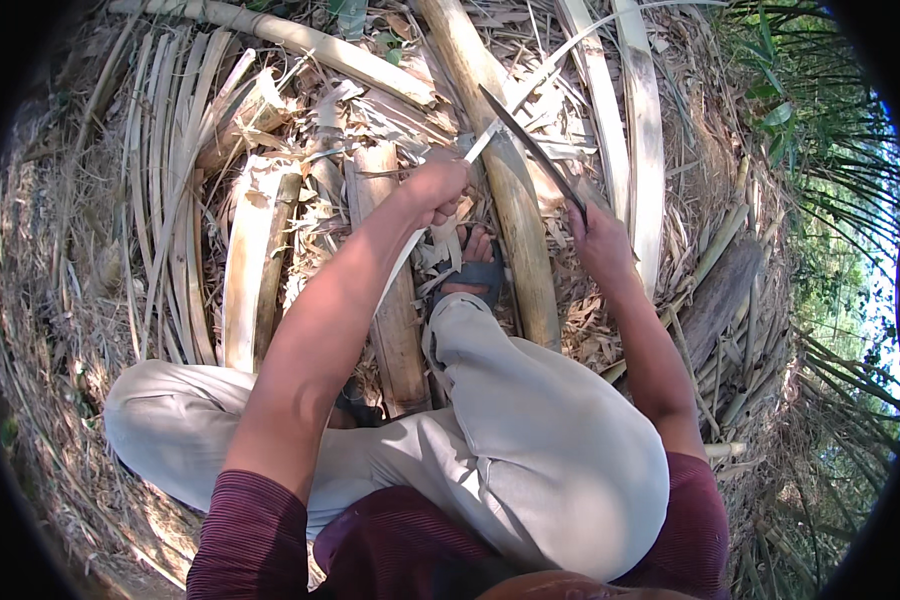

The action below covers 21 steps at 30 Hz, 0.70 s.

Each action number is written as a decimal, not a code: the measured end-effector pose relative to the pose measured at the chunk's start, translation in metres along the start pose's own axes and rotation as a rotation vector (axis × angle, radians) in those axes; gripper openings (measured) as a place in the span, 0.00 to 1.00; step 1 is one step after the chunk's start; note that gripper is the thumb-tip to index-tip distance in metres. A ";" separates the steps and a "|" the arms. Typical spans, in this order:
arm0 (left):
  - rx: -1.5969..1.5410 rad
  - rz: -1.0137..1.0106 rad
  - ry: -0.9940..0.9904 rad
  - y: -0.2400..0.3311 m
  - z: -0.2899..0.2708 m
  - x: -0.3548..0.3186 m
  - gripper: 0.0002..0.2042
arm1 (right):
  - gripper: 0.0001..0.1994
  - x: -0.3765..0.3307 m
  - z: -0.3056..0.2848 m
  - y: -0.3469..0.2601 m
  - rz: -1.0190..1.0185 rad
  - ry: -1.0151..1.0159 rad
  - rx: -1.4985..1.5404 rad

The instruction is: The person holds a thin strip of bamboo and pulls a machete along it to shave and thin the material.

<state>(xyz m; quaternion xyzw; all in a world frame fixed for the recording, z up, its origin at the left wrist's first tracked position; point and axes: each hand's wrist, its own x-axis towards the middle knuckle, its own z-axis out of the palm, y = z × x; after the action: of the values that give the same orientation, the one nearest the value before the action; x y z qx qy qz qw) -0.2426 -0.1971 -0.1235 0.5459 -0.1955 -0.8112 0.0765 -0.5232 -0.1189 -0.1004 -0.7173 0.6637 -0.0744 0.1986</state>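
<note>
My left hand (pixel 438 190) is closed around a thin pale strip, apparently split bamboo (pixel 482 142). The strip trails below the hand past my leg; beyond it, the strip runs to the blade and seems to continue to the upper right. My right hand (pixel 602 242) grips a long knife (pixel 536 148) by its handle, which the fingers mostly hide. Its dark blade slants to the upper left, crossing over a thick bamboo pole (pixel 518 205). Near its tip the blade meets or overlaps the strip; I cannot tell if it has cut in.
My sandalled foot (pixel 475 268) rests beside the pole. Another bamboo piece (pixel 395 335) lies under my left forearm. Long split lengths (pixel 646 150) lie at the right, bundled strips (pixel 182 200) at the left. Shavings cover the ground; green plants (pixel 840 200) grow at the far right.
</note>
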 end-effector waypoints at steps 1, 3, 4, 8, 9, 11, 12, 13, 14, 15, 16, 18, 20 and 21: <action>-0.002 0.021 0.008 0.002 0.004 0.003 0.19 | 0.14 0.000 -0.003 0.002 -0.016 0.044 0.053; 0.025 0.051 0.036 0.000 0.004 0.004 0.18 | 0.14 -0.004 -0.010 -0.005 0.065 0.020 0.172; 0.017 0.035 0.043 -0.001 0.001 0.004 0.18 | 0.15 -0.003 -0.015 -0.009 0.152 -0.037 0.237; -0.005 0.013 0.086 -0.011 -0.010 0.000 0.17 | 0.16 -0.003 -0.026 -0.044 0.116 0.217 0.402; -0.016 0.010 0.072 -0.011 -0.011 -0.001 0.18 | 0.16 -0.003 -0.021 -0.041 0.081 0.275 0.411; -0.003 -0.002 0.068 -0.009 -0.007 -0.002 0.18 | 0.15 0.000 -0.003 -0.007 -0.042 0.088 0.075; 0.015 -0.002 0.089 -0.006 -0.002 -0.001 0.18 | 0.15 0.006 -0.001 0.000 -0.111 -0.003 -0.092; 0.034 -0.002 0.109 -0.002 0.003 0.000 0.18 | 0.15 0.003 -0.001 0.005 -0.039 -0.068 -0.068; 0.019 -0.010 0.090 -0.003 0.002 0.001 0.19 | 0.15 -0.001 -0.005 -0.003 0.021 -0.078 0.005; -0.002 -0.008 0.079 -0.002 0.002 0.005 0.19 | 0.16 0.001 -0.012 -0.010 0.067 -0.087 0.078; -0.023 -0.007 0.066 -0.001 0.002 0.009 0.19 | 0.16 0.006 -0.020 -0.018 0.115 -0.097 0.150; 0.021 0.030 0.087 0.001 0.001 0.009 0.18 | 0.16 0.010 -0.025 -0.027 0.150 -0.052 0.194; 0.008 0.042 0.066 -0.006 -0.005 0.005 0.18 | 0.16 0.000 -0.023 -0.036 0.156 0.082 0.288; 0.041 0.033 0.097 -0.005 -0.005 0.000 0.17 | 0.15 0.001 -0.027 -0.042 0.043 0.201 0.268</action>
<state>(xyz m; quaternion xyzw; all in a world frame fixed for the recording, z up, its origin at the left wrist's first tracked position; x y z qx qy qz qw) -0.2380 -0.1939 -0.1274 0.5828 -0.2172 -0.7781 0.0879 -0.4945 -0.1230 -0.0602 -0.6588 0.6797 -0.2293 0.2269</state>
